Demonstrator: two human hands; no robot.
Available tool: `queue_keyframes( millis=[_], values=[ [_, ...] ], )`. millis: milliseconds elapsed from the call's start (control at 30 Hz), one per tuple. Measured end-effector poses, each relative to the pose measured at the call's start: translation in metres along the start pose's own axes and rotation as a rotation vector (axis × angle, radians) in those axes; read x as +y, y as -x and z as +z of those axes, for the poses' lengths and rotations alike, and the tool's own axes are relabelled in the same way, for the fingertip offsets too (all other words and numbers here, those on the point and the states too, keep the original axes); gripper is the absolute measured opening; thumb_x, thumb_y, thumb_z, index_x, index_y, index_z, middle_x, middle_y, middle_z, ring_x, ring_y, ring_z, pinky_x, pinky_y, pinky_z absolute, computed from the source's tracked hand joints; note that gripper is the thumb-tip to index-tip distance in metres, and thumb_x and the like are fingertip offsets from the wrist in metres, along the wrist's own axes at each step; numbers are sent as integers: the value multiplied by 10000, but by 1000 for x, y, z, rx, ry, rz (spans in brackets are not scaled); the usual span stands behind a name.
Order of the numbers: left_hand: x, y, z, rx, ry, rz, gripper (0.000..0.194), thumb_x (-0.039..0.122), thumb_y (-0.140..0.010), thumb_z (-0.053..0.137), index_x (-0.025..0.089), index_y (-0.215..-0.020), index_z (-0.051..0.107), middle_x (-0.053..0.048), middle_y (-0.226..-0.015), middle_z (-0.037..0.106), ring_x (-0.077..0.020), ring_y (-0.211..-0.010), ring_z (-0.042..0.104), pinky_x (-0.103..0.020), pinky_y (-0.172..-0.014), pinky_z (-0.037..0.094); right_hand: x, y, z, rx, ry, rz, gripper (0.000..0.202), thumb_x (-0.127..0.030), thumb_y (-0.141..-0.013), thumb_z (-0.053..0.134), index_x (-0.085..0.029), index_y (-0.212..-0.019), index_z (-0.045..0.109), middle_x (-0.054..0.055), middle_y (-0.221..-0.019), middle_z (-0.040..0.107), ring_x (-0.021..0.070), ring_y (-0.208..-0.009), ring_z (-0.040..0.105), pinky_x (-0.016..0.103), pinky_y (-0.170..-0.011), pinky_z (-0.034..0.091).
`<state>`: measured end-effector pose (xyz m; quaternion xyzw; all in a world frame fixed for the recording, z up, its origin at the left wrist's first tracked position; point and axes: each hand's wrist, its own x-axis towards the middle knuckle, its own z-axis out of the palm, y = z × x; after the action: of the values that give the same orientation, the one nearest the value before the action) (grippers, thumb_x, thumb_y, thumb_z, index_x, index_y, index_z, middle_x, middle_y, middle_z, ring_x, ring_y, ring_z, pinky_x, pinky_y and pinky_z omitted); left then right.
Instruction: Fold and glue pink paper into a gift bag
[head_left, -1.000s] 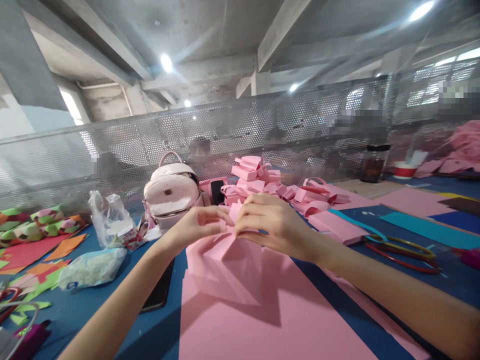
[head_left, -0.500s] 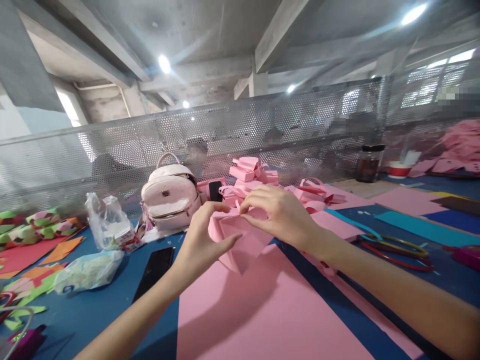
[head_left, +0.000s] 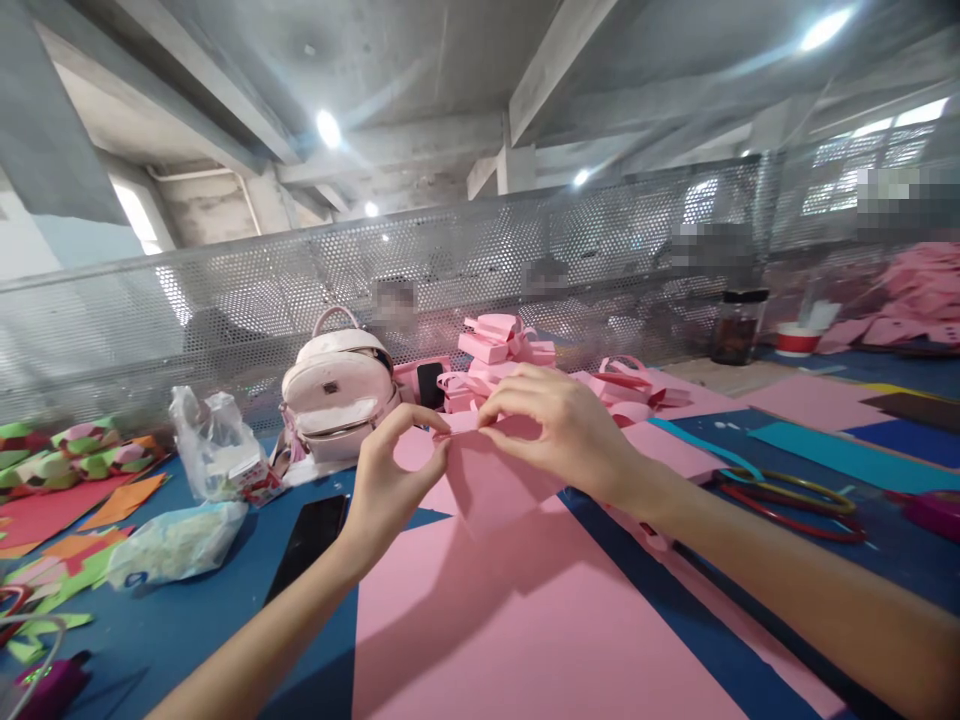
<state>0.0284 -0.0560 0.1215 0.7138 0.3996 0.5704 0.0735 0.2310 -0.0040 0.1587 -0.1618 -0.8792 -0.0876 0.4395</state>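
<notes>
Two thumb-and-finger pinches grip the upper edge of a pink sheet [head_left: 510,475], the left hand [head_left: 391,475] near the right hand [head_left: 559,432]. It is over a larger pink panel [head_left: 540,640] on the blue table [head_left: 161,630].

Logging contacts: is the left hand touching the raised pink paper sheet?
Touching: the head view shows the left hand pinching the sheet between thumb and forefinger.

- Left hand [head_left: 384,488]: thumb and index finger set in a pinch, rounded gap behind their tips
- Right hand [head_left: 564,430]: thumb and index finger likewise pinched, tips near but apart from the left fingertips
- Left forearm [head_left: 277,615], right forearm [head_left: 780,585]: bare, angled inward, each behind its own fingers
</notes>
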Motion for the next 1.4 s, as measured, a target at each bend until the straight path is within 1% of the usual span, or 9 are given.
queue_keyframes(
  millis=[400,633,900,1067,1400],
  values=[
    [6,1,3,-2,-71,46,154,75,-826,574,206,-903,596,-28,-949,636,-193,-956,611,-298,-914,441,-2,1,2,10,-25,-39,79,-150,-868,674,-194,-802,677,1,-809,722,179,-818,621,310,-783,442],
    [4,2,5,-29,-63,62,195,46,-766,563,208,-871,546,-32,-981,615,-201,-1000,596,-314,-929,429,-5,1,2,-10,-39,-54,73,-159,-876,677,-194,-812,673,-5,-803,709,181,-813,598,314,-783,431],
    [2,1,6,-14,-55,87,218,24,-745,546,209,-859,549,-38,-1009,611,-199,-1021,592,-314,-941,418,-6,1,3,-5,-48,-61,69,-182,-888,682,-193,-819,680,-6,-790,699,178,-803,583,315,-780,424],
    [4,2,7,-12,-56,85,222,15,-742,543,206,-853,549,-42,-1017,612,-197,-1026,589,-309,-942,414,-5,1,4,-5,-58,-69,67,-169,-886,680,-191,-823,674,-7,-799,704,172,-793,584,312,-780,423],
    [4,2,6,-5,-48,90,229,2,-739,541,205,-845,546,-45,-1015,607,-202,-1030,586,-317,-941,413,-7,1,2,-19,-59,-59,66,-166,-887,671,-197,-829,673,6,-804,706,191,-801,578,323,-763,425]
  ],
)
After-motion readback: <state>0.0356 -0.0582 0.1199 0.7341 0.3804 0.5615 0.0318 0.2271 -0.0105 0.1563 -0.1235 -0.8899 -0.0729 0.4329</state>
